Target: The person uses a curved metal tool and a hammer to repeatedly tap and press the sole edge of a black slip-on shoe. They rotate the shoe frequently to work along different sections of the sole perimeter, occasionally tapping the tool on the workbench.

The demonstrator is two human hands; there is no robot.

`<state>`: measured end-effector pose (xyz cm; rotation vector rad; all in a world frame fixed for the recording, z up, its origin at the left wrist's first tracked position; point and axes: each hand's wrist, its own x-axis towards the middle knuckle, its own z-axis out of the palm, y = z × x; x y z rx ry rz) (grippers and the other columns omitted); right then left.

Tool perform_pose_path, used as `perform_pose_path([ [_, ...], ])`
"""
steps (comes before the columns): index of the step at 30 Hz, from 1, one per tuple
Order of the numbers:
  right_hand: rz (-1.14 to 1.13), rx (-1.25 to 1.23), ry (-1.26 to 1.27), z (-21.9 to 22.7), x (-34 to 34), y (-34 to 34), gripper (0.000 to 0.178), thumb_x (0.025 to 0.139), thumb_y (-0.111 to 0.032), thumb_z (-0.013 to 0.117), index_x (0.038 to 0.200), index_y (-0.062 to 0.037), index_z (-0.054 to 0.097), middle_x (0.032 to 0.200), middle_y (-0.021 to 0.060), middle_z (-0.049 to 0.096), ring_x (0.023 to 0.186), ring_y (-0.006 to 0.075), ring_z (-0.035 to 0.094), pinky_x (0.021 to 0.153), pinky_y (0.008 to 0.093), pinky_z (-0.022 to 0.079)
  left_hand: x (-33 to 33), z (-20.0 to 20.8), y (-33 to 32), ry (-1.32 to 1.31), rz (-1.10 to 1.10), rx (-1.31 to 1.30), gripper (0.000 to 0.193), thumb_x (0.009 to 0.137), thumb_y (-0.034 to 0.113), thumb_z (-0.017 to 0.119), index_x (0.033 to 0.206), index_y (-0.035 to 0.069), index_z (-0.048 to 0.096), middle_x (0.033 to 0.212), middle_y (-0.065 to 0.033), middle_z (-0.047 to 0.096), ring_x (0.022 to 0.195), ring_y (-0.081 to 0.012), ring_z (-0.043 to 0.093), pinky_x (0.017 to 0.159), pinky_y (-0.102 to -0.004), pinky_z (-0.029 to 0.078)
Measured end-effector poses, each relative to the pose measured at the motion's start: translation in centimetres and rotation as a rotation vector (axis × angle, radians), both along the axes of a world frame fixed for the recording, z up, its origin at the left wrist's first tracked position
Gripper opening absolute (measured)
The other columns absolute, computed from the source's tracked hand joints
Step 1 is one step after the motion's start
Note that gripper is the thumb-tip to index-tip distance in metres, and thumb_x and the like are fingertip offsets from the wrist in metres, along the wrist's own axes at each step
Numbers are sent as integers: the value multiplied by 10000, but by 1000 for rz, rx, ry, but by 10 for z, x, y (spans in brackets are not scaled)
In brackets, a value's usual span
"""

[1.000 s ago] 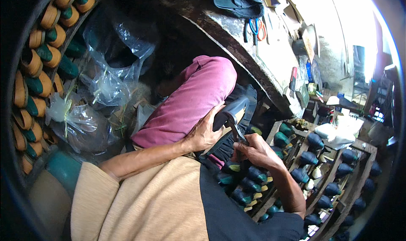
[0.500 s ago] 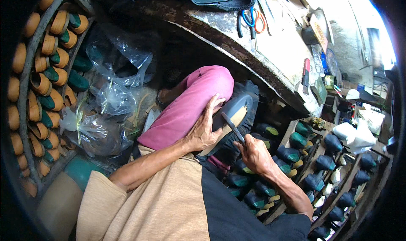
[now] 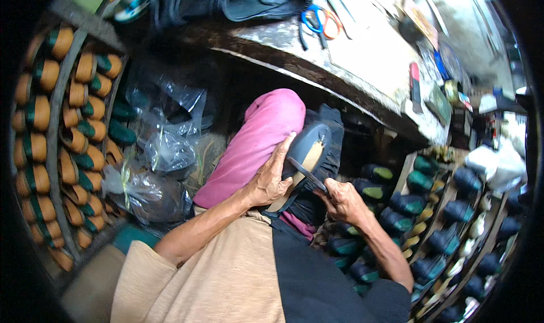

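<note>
A dark grey shoe (image 3: pixel 323 132) with a bare tan strip along its middle rests against my lap, beside my pink-covered knee. My left hand (image 3: pixel 265 180) holds it from the left side, fingers pointing up along its edge and thumb toward the middle. My right hand (image 3: pixel 344 199) is closed around the lower end of a narrow flat knife-like tool (image 3: pixel 306 173). The tool's blade slants up and left across the shoe's tan part, its tip close to my left fingers. The tool's handle is mostly hidden in my fist.
A worn workbench (image 3: pixel 362 76) ahead carries blue-and-orange-handled scissors (image 3: pixel 313 20), a red-handled tool (image 3: pixel 415 85) and black shoe pieces (image 3: pixel 263 3). Racks of tan shoes (image 3: pixel 85 129) stand left, dark shoes (image 3: pixel 445 238) right. Clear plastic bags (image 3: pixel 164 147) lie left of my knee.
The view has shifted, showing more of the left rack. The blade has tilted flatter and its tip now lies lower on the shoe, nearer my left hand. Both grips stay the same.
</note>
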<state>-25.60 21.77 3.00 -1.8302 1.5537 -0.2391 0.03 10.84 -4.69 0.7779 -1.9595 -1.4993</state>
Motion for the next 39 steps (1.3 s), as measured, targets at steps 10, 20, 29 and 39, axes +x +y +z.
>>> perform_pose_path([
  [10,85,44,14,-39,-31,5,323,829,-72,836,927,-33,531,751,235,606,721,497,643,626,541,491,3,31,4,220,-7,688,853,1181,470,589,1775,-20,224,1796,-248,326,1678,-335,326,1382,-429,243],
  [20,-75,222,289,69,-14,25,250,1035,-155,751,916,1,597,796,280,681,751,486,711,675,559,547,-9,9,9,0,93,378,747,1188,469,563,1689,-55,381,1689,-322,466,1622,-427,427,1348,-464,323],
  [29,-145,-161,126,36,14,-49,317,1010,-194,751,849,28,594,700,279,597,627,471,615,607,530,505,-9,-8,6,-6,28,231,776,1156,340,649,1717,-57,289,1663,-356,482,1613,-452,438,1343,-484,332],
  [39,-1002,-286,191,1,-132,-237,288,978,-246,760,1186,-50,793,845,199,722,752,310,702,712,488,545,-8,-11,1,-7,2,358,789,1145,417,659,1694,-63,356,1646,-347,501,1570,-459,486,1326,-477,361],
])
